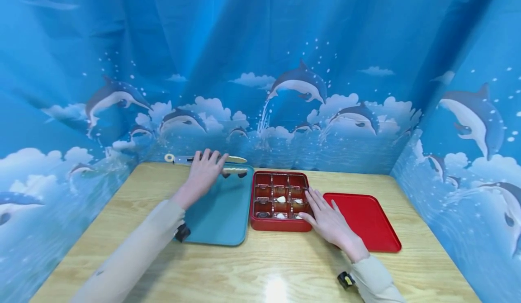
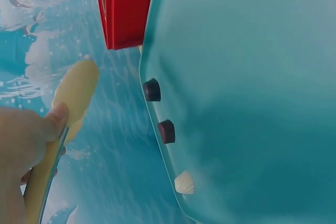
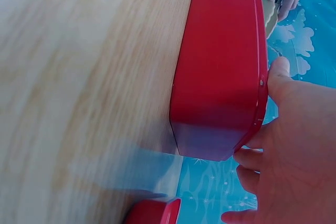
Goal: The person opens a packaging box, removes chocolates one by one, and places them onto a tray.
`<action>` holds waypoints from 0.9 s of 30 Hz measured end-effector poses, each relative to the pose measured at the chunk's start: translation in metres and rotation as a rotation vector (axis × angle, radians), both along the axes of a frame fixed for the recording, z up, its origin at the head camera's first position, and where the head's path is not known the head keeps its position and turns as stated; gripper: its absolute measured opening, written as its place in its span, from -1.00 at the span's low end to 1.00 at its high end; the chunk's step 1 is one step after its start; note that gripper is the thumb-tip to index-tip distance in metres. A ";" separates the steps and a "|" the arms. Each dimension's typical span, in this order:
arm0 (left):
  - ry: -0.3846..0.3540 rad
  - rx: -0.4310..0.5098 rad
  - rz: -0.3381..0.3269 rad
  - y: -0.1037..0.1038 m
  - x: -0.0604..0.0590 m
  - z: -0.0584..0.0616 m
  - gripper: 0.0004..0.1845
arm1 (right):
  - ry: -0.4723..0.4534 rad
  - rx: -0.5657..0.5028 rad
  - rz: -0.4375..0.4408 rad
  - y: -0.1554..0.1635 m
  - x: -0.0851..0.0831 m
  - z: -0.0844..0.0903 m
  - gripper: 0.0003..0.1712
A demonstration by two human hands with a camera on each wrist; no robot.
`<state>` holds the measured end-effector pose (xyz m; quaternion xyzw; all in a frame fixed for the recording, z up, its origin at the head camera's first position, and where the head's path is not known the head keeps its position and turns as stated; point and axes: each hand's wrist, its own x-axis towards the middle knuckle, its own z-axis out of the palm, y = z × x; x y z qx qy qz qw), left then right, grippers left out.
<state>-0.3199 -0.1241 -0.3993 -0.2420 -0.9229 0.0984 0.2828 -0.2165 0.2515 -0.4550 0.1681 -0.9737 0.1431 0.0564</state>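
Box (image 1: 280, 224) between tray (image 1: 221, 217) and lid (image 1: 366, 221)

At centre frame the left hand (image 1: 205, 172) lies over pale tongs (image 1: 228, 159) at the teal tray's (image 1: 221, 217) far edge. Just right, the right hand (image 1: 327, 219) rests with straight fingers on the red compartment box (image 1: 280, 224), beside a red lid (image 1: 368, 221).

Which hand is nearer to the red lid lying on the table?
Right. The right hand rests on the red compartment box, just beside the red lid. The left hand is far off, on the tongs behind the teal tray.
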 end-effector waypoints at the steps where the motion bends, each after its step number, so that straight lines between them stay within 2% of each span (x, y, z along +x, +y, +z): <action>1: 0.004 0.004 -0.015 0.000 0.002 0.000 -0.53 | 0.000 -0.001 -0.001 0.000 0.000 0.001 -0.09; 7: -0.006 0.011 -0.093 0.005 0.014 0.002 -0.50 | -0.013 0.020 -0.016 0.000 0.002 0.003 -0.11; 15: 0.043 -0.028 -0.209 0.022 0.025 0.007 -0.48 | 0.002 0.013 -0.005 0.002 0.002 0.002 -0.11; 27: 0.050 -0.248 -0.228 0.052 0.026 0.021 -0.45 | -0.009 0.027 -0.012 0.000 0.001 0.002 -0.10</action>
